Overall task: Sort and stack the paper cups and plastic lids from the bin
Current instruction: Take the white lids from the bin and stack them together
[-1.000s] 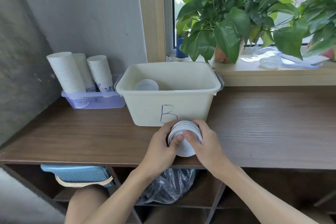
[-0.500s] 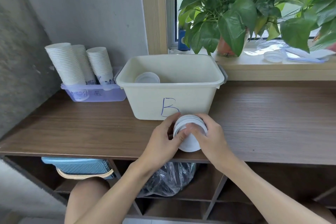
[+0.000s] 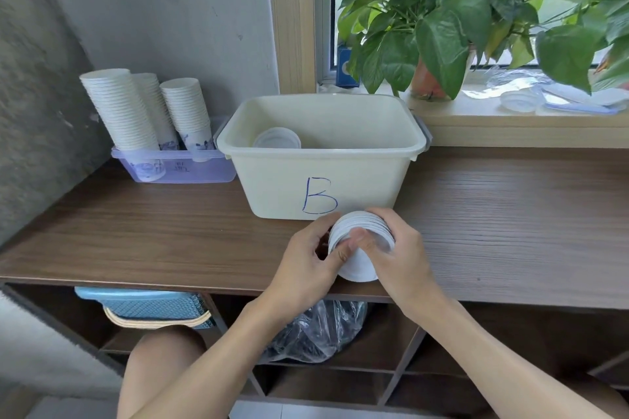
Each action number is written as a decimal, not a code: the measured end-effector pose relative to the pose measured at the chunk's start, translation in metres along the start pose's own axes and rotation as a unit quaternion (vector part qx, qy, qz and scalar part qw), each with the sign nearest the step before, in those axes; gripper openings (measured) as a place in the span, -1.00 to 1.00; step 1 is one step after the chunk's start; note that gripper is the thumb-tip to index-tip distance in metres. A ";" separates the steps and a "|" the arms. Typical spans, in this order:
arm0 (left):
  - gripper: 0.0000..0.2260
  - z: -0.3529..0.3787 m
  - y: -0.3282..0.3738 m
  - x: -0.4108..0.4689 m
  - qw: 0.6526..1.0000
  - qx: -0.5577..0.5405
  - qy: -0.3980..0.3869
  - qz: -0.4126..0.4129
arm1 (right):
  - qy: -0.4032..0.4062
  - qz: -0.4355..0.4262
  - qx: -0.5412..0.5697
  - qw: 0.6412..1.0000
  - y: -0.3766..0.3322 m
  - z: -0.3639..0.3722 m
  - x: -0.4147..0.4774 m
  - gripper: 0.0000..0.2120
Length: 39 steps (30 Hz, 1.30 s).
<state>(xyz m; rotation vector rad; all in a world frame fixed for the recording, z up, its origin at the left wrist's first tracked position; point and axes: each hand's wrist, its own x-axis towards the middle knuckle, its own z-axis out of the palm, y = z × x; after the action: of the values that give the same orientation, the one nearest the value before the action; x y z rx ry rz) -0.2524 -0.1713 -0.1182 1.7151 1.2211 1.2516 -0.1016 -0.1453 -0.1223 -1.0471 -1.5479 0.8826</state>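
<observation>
Where the head camera looks down, two hands hold one stack of plastic lids (image 3: 360, 235) over the front edge of the brown surface (image 3: 136, 231), just in front of the bin (image 3: 279, 187). The left hand (image 3: 306, 262) and the right hand (image 3: 405, 255) both have their fingers curled round the sides of the stack. Both thumbs press on the lid that faces the camera. There is one bin, pale, with a blue B on its front. Inside it, at the left, sits a lid (image 3: 277, 139); I cannot tell if more lie under it. Just beside the bin, one purple tray (image 3: 218, 170) holds three tall stacks of paper cups (image 3: 119, 109).
</observation>
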 end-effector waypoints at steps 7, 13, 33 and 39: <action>-0.80 0.001 0.000 0.000 0.999 0.006 -0.024 -0.034 | 0.044 0.008 0.002 0.999 0.000 0.001 -0.002 -0.70; -0.71 0.004 -0.002 0.001 0.998 0.025 -0.005 -0.055 | 0.042 0.041 0.051 0.997 -0.003 -0.001 0.006 -0.74; -0.76 0.000 -0.001 -0.001 1.000 0.007 -0.022 -0.012 | 0.042 0.001 -0.018 0.999 -0.006 0.004 0.000 -0.80; -0.72 0.001 0.002 0.002 0.999 0.025 -0.025 -0.023 | 0.054 0.022 0.027 0.998 -0.004 0.002 0.003 -0.64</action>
<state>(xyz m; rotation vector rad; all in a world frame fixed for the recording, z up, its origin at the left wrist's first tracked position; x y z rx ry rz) -0.2505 -0.1705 -0.1163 1.7328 1.2660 1.1533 -0.1043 -0.1445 -0.1176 -1.0768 -1.4082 0.8784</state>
